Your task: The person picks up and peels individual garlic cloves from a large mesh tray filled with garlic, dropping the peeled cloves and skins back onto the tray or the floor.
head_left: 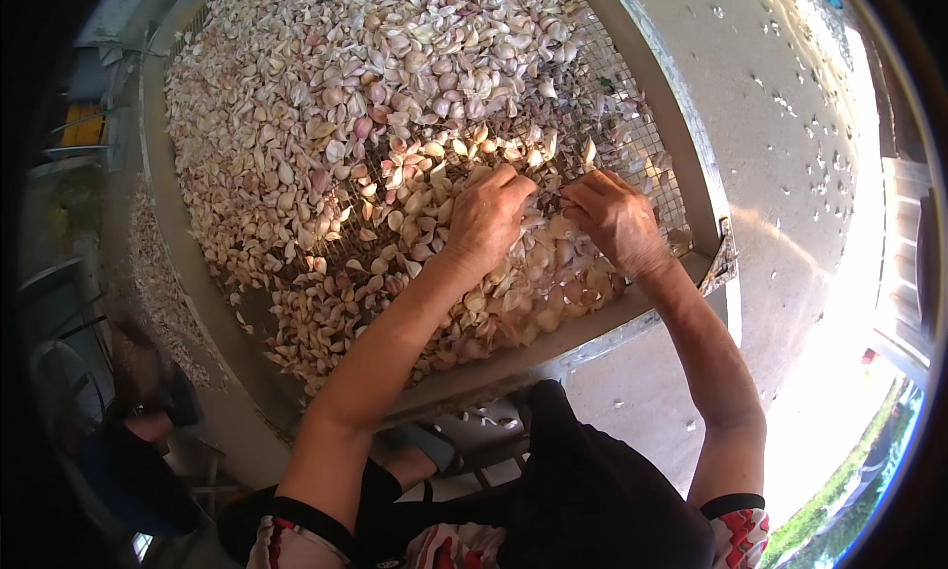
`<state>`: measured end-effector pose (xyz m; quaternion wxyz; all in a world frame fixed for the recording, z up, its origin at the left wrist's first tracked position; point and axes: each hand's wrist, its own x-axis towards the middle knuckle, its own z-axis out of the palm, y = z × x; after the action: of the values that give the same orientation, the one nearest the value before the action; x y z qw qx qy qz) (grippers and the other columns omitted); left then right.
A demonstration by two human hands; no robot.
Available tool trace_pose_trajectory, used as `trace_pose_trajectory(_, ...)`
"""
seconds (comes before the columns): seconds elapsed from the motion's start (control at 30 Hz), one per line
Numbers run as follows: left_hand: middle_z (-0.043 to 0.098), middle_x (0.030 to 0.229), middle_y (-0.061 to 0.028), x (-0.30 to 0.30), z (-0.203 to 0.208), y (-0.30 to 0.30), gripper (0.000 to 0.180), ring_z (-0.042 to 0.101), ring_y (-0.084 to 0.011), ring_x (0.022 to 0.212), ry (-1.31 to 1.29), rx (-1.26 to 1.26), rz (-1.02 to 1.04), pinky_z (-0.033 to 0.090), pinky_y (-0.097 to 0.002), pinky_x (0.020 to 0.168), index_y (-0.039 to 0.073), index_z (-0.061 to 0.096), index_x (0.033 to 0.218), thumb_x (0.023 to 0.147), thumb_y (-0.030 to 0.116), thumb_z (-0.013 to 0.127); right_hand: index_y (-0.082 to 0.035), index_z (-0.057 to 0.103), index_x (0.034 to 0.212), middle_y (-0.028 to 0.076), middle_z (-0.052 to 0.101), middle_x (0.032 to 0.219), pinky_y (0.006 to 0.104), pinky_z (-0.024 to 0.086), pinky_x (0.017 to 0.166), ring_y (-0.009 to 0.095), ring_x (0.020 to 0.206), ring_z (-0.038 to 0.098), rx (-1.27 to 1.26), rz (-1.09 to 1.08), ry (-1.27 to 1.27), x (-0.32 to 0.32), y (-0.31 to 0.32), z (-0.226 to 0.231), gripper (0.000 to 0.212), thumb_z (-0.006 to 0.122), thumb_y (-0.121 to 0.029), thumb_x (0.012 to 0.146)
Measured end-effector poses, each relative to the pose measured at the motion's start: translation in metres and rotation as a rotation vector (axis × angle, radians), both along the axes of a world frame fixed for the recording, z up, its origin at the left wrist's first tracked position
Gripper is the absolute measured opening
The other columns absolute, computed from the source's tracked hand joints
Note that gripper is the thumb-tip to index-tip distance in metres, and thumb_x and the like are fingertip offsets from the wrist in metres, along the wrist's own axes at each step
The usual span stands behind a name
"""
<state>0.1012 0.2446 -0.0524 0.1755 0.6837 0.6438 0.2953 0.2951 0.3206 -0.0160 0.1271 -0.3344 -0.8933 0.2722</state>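
My left hand (pixel 486 217) and right hand (pixel 614 217) pinch one garlic clove (pixel 559 200) between fingertips; the heap of cloves (pixel 395 95) on the mesh tray (pixel 664 125) looks mostly unsorted, I judge.

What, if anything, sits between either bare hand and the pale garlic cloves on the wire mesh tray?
Nothing visible. The left hand rests directly on the pale pink-white garlic cloves, and the right hand touches them too, fingertips meeting over the metal-framed wire mesh tray.
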Motion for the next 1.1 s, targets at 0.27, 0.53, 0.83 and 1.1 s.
trace_pose_trajectory(0.27,0.063,0.086,-0.0025,-0.014,0.051,-0.041,0.013,0.056,-0.0067,0.072,-1.257,-0.39,0.352,0.045,-0.0206,0.061,-0.001,0.066,0.103,0.093,0.005,0.061,-0.003,0.071,0.102,0.003,0.068,0.081,0.0195,0.049,0.059,0.006,0.069,0.06,-1.314,-0.395,0.725,-0.014,-0.03,0.005,0.012,0.066,-0.009,0.092)
trace_pose_trajectory(0.53,0.064,0.098,-0.0052,0.004,0.065,-0.055,0.017,0.059,-0.0093,0.079,-0.922,-0.044,0.213,0.048,-0.022,0.067,0.0,0.063,0.104,0.089,0.004,0.067,-0.004,0.066,0.101,-0.001,0.064,0.083,0.019,0.044,0.062,0.005,0.071,0.056,-1.357,-0.397,0.82,-0.039,-0.059,0.011,0.011,0.065,-0.012,0.094)
trace_pose_trajectory(0.83,0.062,0.094,-0.0071,-0.007,0.074,-0.063,0.016,0.06,-0.0183,0.079,-0.672,0.008,0.169,0.047,-0.0301,0.074,0.002,0.062,0.095,0.081,0.002,0.07,-0.006,0.061,0.098,-0.002,0.057,0.078,0.0202,0.039,0.06,0.006,0.067,0.05,-1.717,-0.514,0.91,-0.05,-0.08,0.017,0.012,0.064,-0.017,0.095)
trace_pose_trajectory(1.1,0.061,0.08,-0.0058,-0.021,0.086,-0.064,0.022,0.059,-0.0231,0.076,-0.102,0.244,-0.103,0.043,-0.0396,0.08,0.005,0.062,0.087,0.068,-0.004,0.068,-0.001,0.059,0.095,0.002,0.061,0.08,0.0263,0.047,0.063,0.01,0.069,0.057,-0.874,-0.193,0.411,-0.047,-0.069,0.035,0.009,0.06,-0.01,0.093)
